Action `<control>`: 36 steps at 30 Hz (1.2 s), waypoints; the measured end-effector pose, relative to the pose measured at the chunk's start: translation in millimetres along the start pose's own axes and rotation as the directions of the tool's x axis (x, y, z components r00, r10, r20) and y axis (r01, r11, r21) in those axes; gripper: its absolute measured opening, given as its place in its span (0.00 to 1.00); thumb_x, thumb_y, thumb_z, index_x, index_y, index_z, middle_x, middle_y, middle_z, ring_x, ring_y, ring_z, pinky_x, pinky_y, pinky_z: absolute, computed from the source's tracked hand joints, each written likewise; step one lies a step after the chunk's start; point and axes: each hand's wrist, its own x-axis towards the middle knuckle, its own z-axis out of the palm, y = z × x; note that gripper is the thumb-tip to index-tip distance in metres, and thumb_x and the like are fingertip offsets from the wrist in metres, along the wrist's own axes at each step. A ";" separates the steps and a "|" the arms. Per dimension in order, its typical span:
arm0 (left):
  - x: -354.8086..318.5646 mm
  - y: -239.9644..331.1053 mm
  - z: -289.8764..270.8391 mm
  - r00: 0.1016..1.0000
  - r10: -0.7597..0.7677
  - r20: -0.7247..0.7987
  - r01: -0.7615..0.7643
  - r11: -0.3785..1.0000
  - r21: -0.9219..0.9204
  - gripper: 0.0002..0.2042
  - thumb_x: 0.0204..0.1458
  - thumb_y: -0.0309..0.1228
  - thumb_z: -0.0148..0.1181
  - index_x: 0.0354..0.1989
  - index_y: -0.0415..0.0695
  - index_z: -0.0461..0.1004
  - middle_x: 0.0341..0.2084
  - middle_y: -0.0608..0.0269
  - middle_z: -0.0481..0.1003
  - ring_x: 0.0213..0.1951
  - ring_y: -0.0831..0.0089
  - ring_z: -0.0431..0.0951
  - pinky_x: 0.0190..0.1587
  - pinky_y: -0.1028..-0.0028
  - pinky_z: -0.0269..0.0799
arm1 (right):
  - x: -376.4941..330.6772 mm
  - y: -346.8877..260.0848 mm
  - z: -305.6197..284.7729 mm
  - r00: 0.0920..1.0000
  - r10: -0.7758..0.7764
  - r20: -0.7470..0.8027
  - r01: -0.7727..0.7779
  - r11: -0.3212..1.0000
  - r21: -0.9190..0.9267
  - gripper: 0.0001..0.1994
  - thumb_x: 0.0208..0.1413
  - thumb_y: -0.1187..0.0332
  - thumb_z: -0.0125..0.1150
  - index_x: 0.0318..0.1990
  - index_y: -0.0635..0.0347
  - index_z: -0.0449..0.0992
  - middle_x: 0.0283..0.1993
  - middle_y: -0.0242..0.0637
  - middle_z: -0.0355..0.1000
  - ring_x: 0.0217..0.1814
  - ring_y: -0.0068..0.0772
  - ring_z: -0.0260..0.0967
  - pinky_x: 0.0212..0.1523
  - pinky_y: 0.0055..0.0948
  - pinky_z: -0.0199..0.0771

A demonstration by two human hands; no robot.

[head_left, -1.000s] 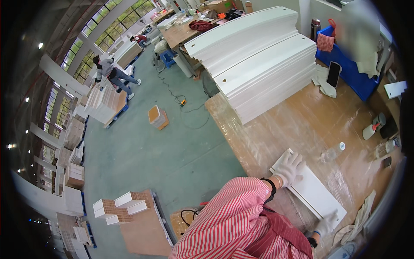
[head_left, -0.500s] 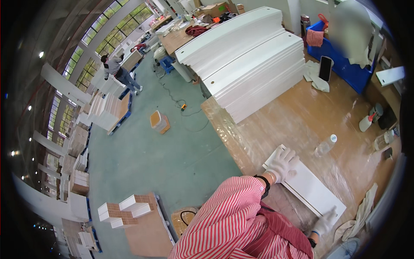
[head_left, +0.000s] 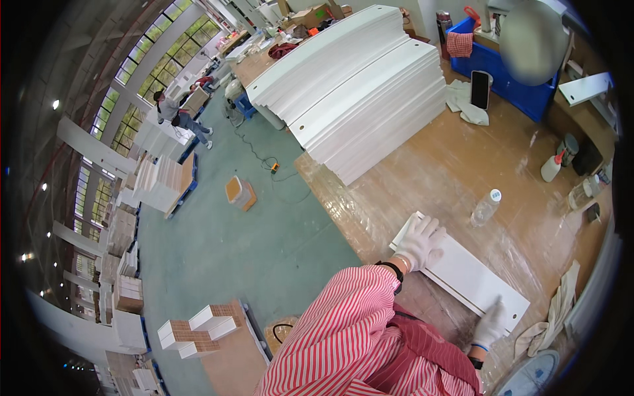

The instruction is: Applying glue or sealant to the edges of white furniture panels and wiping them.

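— Big workshop, and the plastic-wrapped workbench (head_left: 422, 165) was slick. What worried you?

— The white panel (head_left: 462, 274) could have skated off the near edge. The left hand (head_left: 419, 241) lay spread flat on its far end, the right hand (head_left: 492, 323) pressed its near end, fingers I couldn't make out. A plastic bottle (head_left: 485, 208) stood just beyond the left hand.

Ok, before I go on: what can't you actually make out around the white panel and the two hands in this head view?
- Underside of the white panel: hidden, it lies flat on the workbench.
- Left hand: palm and panel end under it are covered by the glove.
- Right hand: partly cut off by the striped sleeve; grip unclear.
- Clear bottle: too small to judge contents.
- Items near the right rim: bent and tiny from fisheye.
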 end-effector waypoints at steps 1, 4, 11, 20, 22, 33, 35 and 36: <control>0.1 0.3 -0.9 1.000 0.001 -0.001 -0.001 1.000 0.002 0.33 0.57 0.52 0.57 0.67 0.45 0.69 0.64 0.49 0.65 0.69 0.49 0.60 0.73 0.41 0.45 | 3.3 12.2 -14.7 0.989 0.136 -0.063 -0.134 0.990 0.035 0.17 0.68 0.69 0.56 0.61 0.60 0.78 0.50 0.50 0.79 0.50 0.53 0.77 0.53 0.43 0.76; 1.5 -0.1 -2.3 1.000 0.001 -0.014 -0.001 1.000 0.001 0.32 0.57 0.52 0.57 0.66 0.45 0.69 0.64 0.49 0.66 0.69 0.49 0.60 0.73 0.41 0.45 | 24.3 60.9 -61.3 0.742 0.666 0.071 -0.546 0.663 -0.512 0.18 0.71 0.64 0.53 0.61 0.64 0.77 0.52 0.46 0.80 0.51 0.47 0.78 0.56 0.41 0.76; -0.2 -0.5 2.3 1.000 0.003 -0.014 -0.002 1.000 0.015 0.32 0.60 0.53 0.54 0.68 0.45 0.68 0.65 0.50 0.65 0.68 0.50 0.60 0.73 0.41 0.45 | 23.7 9.1 -3.4 0.981 0.193 0.012 -0.192 0.962 0.192 0.18 0.66 0.70 0.59 0.63 0.59 0.76 0.51 0.47 0.81 0.53 0.44 0.80 0.56 0.42 0.77; 0.7 -0.4 -1.4 1.000 -0.017 0.021 0.017 1.000 -0.018 0.33 0.57 0.52 0.57 0.67 0.46 0.68 0.65 0.49 0.66 0.69 0.50 0.60 0.74 0.43 0.44 | 41.8 56.4 -28.6 0.942 0.312 -0.123 -0.318 0.948 -0.024 0.17 0.66 0.71 0.57 0.61 0.60 0.77 0.55 0.53 0.79 0.55 0.52 0.78 0.59 0.40 0.76; -0.1 -1.0 -0.6 0.999 -0.006 0.031 0.007 1.000 -0.011 0.32 0.59 0.53 0.56 0.67 0.45 0.69 0.65 0.49 0.66 0.69 0.50 0.60 0.73 0.42 0.45 | 53.3 72.4 -45.0 0.775 0.624 -0.102 -0.628 0.740 -0.239 0.19 0.66 0.68 0.57 0.63 0.59 0.76 0.56 0.55 0.78 0.56 0.52 0.77 0.60 0.39 0.74; 1.4 0.9 -4.0 1.000 -0.004 0.017 0.004 1.000 0.025 0.33 0.57 0.54 0.57 0.67 0.45 0.69 0.65 0.50 0.65 0.69 0.50 0.59 0.72 0.41 0.46 | 32.3 33.1 10.6 0.990 0.031 -0.136 -0.047 0.992 -0.117 0.16 0.67 0.68 0.57 0.59 0.61 0.78 0.55 0.50 0.79 0.59 0.52 0.76 0.62 0.44 0.73; 2.2 1.2 -5.8 0.999 0.000 0.035 0.000 1.000 -0.005 0.33 0.57 0.54 0.57 0.67 0.45 0.69 0.65 0.49 0.66 0.69 0.50 0.60 0.73 0.41 0.46 | 38.1 74.0 -16.7 0.889 0.436 -0.142 -0.446 0.894 -0.043 0.17 0.69 0.65 0.54 0.60 0.62 0.77 0.58 0.51 0.78 0.61 0.53 0.75 0.64 0.42 0.71; 2.2 1.3 -5.9 0.998 -0.007 0.062 0.008 1.000 -0.012 0.33 0.57 0.54 0.57 0.67 0.45 0.69 0.65 0.49 0.66 0.69 0.50 0.60 0.73 0.41 0.46 | 39.9 92.2 -31.2 0.905 0.372 -0.205 -0.389 0.920 -0.051 0.17 0.69 0.65 0.54 0.60 0.62 0.77 0.58 0.51 0.78 0.61 0.53 0.75 0.64 0.42 0.71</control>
